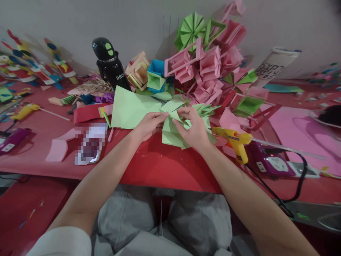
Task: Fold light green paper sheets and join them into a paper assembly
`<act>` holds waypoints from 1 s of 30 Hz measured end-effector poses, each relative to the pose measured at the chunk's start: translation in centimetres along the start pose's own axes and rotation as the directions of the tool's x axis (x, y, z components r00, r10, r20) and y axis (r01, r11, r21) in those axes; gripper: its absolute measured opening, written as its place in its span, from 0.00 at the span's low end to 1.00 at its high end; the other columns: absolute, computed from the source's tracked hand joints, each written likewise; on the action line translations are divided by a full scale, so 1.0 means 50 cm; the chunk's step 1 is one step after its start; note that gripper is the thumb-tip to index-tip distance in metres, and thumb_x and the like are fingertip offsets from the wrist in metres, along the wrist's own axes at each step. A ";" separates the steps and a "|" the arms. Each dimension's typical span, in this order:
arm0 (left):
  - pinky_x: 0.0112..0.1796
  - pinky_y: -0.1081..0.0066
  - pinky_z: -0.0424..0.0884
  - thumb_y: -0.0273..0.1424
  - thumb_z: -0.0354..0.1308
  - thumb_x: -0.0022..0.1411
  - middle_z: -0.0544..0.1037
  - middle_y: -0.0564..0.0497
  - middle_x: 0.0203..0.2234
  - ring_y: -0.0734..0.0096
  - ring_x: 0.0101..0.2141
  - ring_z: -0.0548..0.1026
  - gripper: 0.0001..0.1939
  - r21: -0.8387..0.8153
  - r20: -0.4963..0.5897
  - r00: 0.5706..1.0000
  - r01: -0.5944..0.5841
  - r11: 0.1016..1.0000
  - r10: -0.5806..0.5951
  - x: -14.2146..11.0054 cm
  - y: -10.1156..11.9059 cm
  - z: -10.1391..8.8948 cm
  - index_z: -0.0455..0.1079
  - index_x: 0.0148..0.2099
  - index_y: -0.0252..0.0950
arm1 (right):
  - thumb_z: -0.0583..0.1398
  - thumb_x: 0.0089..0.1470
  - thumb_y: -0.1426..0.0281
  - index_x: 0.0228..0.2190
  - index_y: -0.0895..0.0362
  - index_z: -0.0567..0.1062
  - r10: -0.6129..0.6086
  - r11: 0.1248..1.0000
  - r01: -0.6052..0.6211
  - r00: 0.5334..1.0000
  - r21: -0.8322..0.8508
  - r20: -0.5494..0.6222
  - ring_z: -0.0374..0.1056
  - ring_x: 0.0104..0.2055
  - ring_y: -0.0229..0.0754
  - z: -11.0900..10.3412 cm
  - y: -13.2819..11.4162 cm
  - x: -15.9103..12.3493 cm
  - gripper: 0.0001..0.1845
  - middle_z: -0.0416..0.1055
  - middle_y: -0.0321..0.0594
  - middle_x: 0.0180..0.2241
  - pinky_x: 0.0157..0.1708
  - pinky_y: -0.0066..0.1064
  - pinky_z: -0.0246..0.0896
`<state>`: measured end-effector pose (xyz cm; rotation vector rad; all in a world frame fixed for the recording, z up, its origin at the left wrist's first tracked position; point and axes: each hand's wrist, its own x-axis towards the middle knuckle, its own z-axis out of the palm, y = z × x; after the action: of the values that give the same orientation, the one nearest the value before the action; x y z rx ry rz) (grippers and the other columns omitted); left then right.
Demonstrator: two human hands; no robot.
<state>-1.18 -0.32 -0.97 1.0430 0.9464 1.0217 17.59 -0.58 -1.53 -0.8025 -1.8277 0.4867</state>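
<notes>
Both hands meet over light green paper at the middle of the red table. My left hand (pixel 150 124) pinches the edge of a small green paper piece (pixel 175 115), its fingers pressed together. On the other side of that piece, my right hand (pixel 193 128) grips it between curved fingers and thumb. Beneath my right hand lies more cut green paper (pixel 172 137). A large light green sheet (pixel 133 108) rests behind my left hand. Pointed green paper folds (pixel 205 109) stick out behind my right hand. How the small piece is folded is partly hidden by the fingers.
A yellow glue gun (pixel 237 140) lies right of my right hand, near a purple power strip (pixel 271 161). Pink paper boxes (pixel 210 64) pile up at the back. A black bottle (pixel 112 65) stands behind the sheet; a phone (pixel 92 144) lies left on the red table (pixel 170 169).
</notes>
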 end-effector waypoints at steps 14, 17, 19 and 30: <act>0.38 0.66 0.76 0.48 0.73 0.50 0.79 0.50 0.27 0.70 0.30 0.78 0.23 0.018 -0.046 0.999 -0.014 1.000 0.015 0.002 0.001 0.000 0.75 0.34 0.33 | 0.61 0.60 0.61 0.62 0.49 0.60 0.021 0.997 -0.019 0.999 -0.069 0.032 0.75 0.42 0.47 0.000 0.004 -0.002 0.31 0.77 0.40 0.37 0.50 0.46 0.70; 0.37 0.66 0.76 0.49 0.71 0.51 0.79 0.49 0.28 0.70 0.30 0.77 0.23 0.024 -0.046 0.999 -0.023 0.999 0.024 0.004 -0.001 -0.002 0.75 0.34 0.33 | 0.61 0.60 0.61 0.61 0.49 0.63 0.013 0.996 -0.010 0.999 -0.088 0.036 0.75 0.42 0.48 0.000 0.004 -0.003 0.29 0.76 0.41 0.39 0.51 0.47 0.70; 0.37 0.67 0.75 0.49 0.71 0.51 0.78 0.50 0.27 0.71 0.29 0.77 0.23 0.033 -0.054 0.998 -0.032 0.999 0.034 0.004 -0.001 0.000 0.76 0.35 0.33 | 0.62 0.59 0.61 0.60 0.50 0.64 0.011 0.996 -0.007 0.999 -0.088 0.037 0.74 0.41 0.47 0.001 0.003 -0.003 0.29 0.75 0.41 0.39 0.49 0.46 0.70; 0.32 0.72 0.71 0.51 0.69 0.53 0.75 0.51 0.25 0.74 0.28 0.71 0.24 0.280 -0.072 0.976 -0.176 0.944 0.204 0.002 -0.007 0.007 0.77 0.33 0.32 | 0.63 0.58 0.60 0.55 0.51 0.66 0.113 0.993 -0.113 0.994 0.031 -0.007 0.67 0.32 0.43 0.007 0.003 -0.001 0.26 0.66 0.33 0.28 0.37 0.40 0.68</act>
<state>-0.74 -0.34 -1.22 1.3433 1.1056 1.1325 17.32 -0.51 -1.80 -0.8892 -1.7687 0.5819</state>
